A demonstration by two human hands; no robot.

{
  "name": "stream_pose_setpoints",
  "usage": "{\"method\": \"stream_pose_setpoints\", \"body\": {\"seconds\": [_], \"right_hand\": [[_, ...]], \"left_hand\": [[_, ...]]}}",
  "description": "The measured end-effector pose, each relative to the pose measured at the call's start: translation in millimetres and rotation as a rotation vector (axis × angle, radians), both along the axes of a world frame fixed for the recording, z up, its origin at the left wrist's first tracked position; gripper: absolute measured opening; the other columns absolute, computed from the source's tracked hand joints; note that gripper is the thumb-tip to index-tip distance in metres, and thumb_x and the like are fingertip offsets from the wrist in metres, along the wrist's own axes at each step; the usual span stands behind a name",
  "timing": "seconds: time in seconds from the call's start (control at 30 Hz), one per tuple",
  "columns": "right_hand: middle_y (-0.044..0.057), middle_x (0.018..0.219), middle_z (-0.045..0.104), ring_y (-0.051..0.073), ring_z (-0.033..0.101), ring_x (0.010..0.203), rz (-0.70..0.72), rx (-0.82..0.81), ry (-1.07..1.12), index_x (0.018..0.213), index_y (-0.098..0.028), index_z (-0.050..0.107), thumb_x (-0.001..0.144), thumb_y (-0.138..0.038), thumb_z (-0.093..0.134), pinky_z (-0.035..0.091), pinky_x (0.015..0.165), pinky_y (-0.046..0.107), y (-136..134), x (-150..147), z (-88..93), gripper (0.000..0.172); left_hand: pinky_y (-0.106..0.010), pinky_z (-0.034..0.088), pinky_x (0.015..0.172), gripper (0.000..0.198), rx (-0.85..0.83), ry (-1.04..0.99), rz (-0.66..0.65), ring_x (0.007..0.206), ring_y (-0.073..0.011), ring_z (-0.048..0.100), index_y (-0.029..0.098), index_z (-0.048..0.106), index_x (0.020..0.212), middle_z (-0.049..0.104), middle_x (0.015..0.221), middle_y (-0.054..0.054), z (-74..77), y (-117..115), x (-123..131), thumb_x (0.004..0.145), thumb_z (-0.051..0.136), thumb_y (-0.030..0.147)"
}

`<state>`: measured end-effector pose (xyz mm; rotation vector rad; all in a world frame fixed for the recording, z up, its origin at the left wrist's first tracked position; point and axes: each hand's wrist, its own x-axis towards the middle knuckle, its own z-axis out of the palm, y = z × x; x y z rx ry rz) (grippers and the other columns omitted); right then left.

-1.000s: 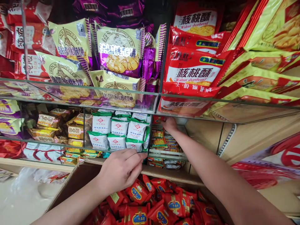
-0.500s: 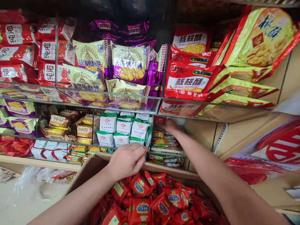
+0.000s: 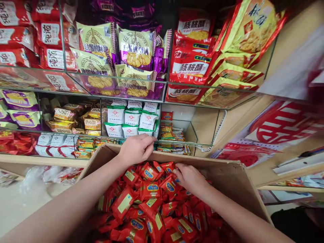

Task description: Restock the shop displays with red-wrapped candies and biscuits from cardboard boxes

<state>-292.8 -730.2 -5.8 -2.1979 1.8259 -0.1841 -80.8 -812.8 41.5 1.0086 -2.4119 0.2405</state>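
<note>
A cardboard box [image 3: 227,167] full of red-wrapped snack packets [image 3: 150,190] stands below the shelves. My left hand [image 3: 136,148] is at the far rim of the box, next to the glass shelf front. Its fingers are curled; what they grip, if anything, is hidden. Inside the box, my right hand [image 3: 191,179] reaches down at the far side, thumb and forefinger a little apart against the red packets. No packet shows lifted in it. One red packet [image 3: 167,115] sits in the small glass compartment behind, above yellow and green packets [image 3: 173,133].
Glass-fronted shelves hold white and green packets [image 3: 132,118], cream and purple biscuit packs [image 3: 136,47], and red walnut shortbread packs [image 3: 189,64]. A clear plastic bag [image 3: 32,182] lies at lower left. Red and white printed packaging [image 3: 275,125] is at right.
My right hand has come out of the small glass compartment and down into the box, onto the red packets. The left hand stays by the glass. The view has tilted down.
</note>
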Motion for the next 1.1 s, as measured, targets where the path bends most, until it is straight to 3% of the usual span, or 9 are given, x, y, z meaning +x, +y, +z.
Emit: {"method": "stream_pose_setpoints", "body": {"seconds": [0.1, 0.2, 0.33, 0.47, 0.6, 0.67, 0.8, 0.9, 1.1], "right_hand": [[0.015, 0.087, 0.067, 0.026, 0.063, 0.084, -0.093, 0.044, 0.077, 0.093, -0.013, 0.056, 0.082, -0.029, 0.041, 0.044, 0.068, 0.032, -17, 6, -28.7, 0.025], [0.013, 0.091, 0.067, 0.026, 0.061, 0.088, -0.069, -0.006, 0.099, 0.092, -0.015, 0.056, 0.077, -0.025, 0.047, 0.045, 0.068, 0.031, -23, 13, -32.3, 0.02], [0.009, 0.088, 0.066, 0.024, 0.062, 0.082, 0.022, -0.121, 0.052, 0.09, -0.018, 0.053, 0.08, -0.028, 0.047, 0.044, 0.065, 0.03, -9, 13, -9.5, 0.016], [0.006, 0.087, 0.065, 0.02, 0.06, 0.079, 0.145, -0.227, -0.228, 0.095, -0.018, 0.051, 0.084, -0.035, 0.041, 0.042, 0.064, 0.028, 3, 11, 37.0, 0.022], [0.002, 0.076, 0.062, 0.015, 0.055, 0.069, 0.209, -0.234, -0.533, 0.09, -0.02, 0.057, 0.084, -0.037, 0.042, 0.04, 0.062, 0.027, 4, 10, 67.2, 0.024], [0.001, 0.075, 0.06, 0.014, 0.054, 0.067, 0.164, -0.142, -0.717, 0.094, -0.02, 0.057, 0.08, -0.037, 0.049, 0.041, 0.06, 0.026, 4, 11, 67.2, 0.023], [0.002, 0.086, 0.059, 0.012, 0.055, 0.062, 0.096, 0.247, -1.105, 0.1, -0.02, 0.051, 0.07, -0.034, 0.06, 0.046, 0.052, 0.025, 4, 13, 57.8, 0.035], [0.002, 0.086, 0.061, 0.012, 0.055, 0.061, 0.13, 0.228, -1.012, 0.097, -0.02, 0.054, 0.073, -0.034, 0.057, 0.046, 0.054, 0.025, -2, 7, 64.5, 0.029], [0.005, 0.093, 0.065, 0.018, 0.059, 0.078, -0.005, -0.243, -0.517, 0.104, -0.019, 0.055, 0.074, -0.035, 0.054, 0.045, 0.07, 0.029, -68, -22, 95.1, 0.034]], "left_hand": [[-0.028, 0.047, 0.065, 0.024, 0.011, 0.017, -0.009, 0.074, -0.0176, 0.063, 0.018, 0.061, 0.093, 0.068, 0.081, -0.004, -0.6, 3, 1, 0.081, 0.04, 0.02], [-0.03, 0.049, 0.065, 0.024, 0.027, 0.048, -0.033, 0.073, -0.0186, 0.063, 0.017, 0.061, 0.092, 0.068, 0.08, -0.006, 0.2, 4, 3, 0.081, 0.04, 0.021], [-0.031, 0.05, 0.069, 0.023, 0.078, 0.13, -0.095, 0.077, -0.0185, 0.064, 0.017, 0.061, 0.093, 0.068, 0.085, -0.006, 7.5, 7, 6, 0.082, 0.042, 0.02], [-0.027, 0.049, 0.076, 0.025, 0.156, 0.231, -0.207, 0.086, -0.0147, 0.061, 0.017, 0.058, 0.102, 0.066, 0.093, -0.007, 21.7, 24, 0, 0.085, 0.04, 0.023], [-0.031, 0.049, 0.081, 0.032, 0.537, 0.441, -0.326, 0.091, -0.0167, 0.06, 0.02, 0.056, 0.109, 0.064, 0.102, -0.007, 28.6, 44, -19, 0.078, 0.054, 0.029], [-0.033, 0.051, 0.077, 0.03, 0.714, 0.627, -0.294, 0.086, -0.0173, 0.062, 0.017, 0.058, 0.105, 0.067, 0.094, -0.007, 26.3, 47, -27, 0.077, 0.055, 0.03], [-0.028, 0.054, 0.06, 0.025, 0.725, 0.739, -0.22, 0.064, -0.0142, 0.064, 0.013, 0.058, 0.091, 0.069, 0.076, -0.005, 21.9, 40, -34, 0.078, 0.052, 0.033], [-0.025, 0.052, 0.054, 0.025, 0.669, 0.726, -0.167, 0.058, -0.0126, 0.062, 0.013, 0.058, 0.086, 0.068, 0.071, -0.004, 26.1, 31, -27, 0.079, 0.049, 0.035], [-0.025, 0.048, 0.056, 0.023, 0.451, 0.522, -0.006, 0.059, -0.0137, 0.06, 0.017, 0.059, 0.088, 0.064, 0.065, -0.001, 26.9, 8, 6, 0.082, 0.045, 0.034]]}}
